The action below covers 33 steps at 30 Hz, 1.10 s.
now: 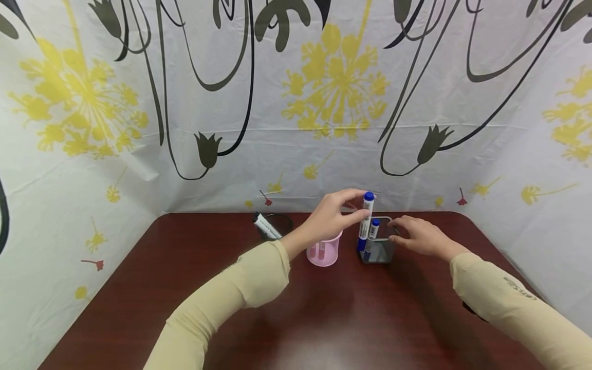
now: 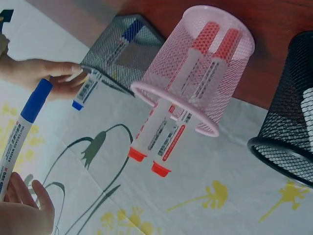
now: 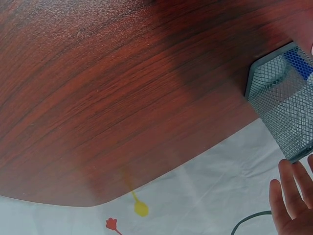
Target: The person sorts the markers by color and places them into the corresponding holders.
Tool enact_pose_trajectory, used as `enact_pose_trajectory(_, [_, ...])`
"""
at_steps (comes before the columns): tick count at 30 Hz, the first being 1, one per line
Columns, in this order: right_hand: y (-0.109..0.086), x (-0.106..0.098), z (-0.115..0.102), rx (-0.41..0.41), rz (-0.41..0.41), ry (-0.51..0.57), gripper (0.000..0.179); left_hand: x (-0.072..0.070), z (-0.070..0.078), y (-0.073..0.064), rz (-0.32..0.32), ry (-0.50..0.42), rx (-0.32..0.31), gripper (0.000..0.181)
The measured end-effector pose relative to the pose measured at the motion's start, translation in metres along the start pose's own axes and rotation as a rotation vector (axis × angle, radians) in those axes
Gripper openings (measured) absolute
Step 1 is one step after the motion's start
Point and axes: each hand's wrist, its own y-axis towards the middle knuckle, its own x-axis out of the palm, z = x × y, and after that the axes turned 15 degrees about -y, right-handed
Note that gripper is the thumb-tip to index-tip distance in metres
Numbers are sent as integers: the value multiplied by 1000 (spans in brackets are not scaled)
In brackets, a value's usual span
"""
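Observation:
My left hand (image 1: 326, 216) pinches a blue-capped whiteboard marker (image 1: 366, 220) between thumb and fingers. It stands nearly upright, and its lower end overlaps the left side of a grey mesh pen holder (image 1: 382, 253) in the head view. The left wrist view shows the same marker with its printed white barrel. Another blue marker (image 2: 88, 90) stands inside the grey holder. My right hand (image 1: 423, 235) holds the holder's right side at the rim, thumb on the near side. Its straight fingers (image 3: 291, 188) reach the far rim corner in the right wrist view.
A pink mesh cup (image 2: 222, 81) with two red markers (image 2: 168, 142) stands left of the grey holder. Further left is a black mesh cup (image 2: 274, 112) holding a black-and-white marker (image 1: 266, 226). A patterned cloth (image 1: 296, 169) hangs behind the dark wooden table (image 1: 314, 318).

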Motion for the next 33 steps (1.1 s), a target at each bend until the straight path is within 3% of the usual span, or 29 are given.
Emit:
enact_pose_trajectory(7, [1, 1, 2, -16, 10, -5, 34, -2, 3, 19, 56, -50, 0, 36])
enact_pose_trajectory(16, [-1, 1, 1, -8, 3, 1, 35, -1, 1, 42, 134, -44, 14, 35])
enact_pose_trajectory(26, [-1, 2, 1, -4, -3, 5, 35, 5, -1, 64, 177, -37, -37, 37])
enact_pose_trajectory(33, [-1, 2, 2, -8, -5, 3, 37, 13, -8, 73, 188, -31, -41, 36])
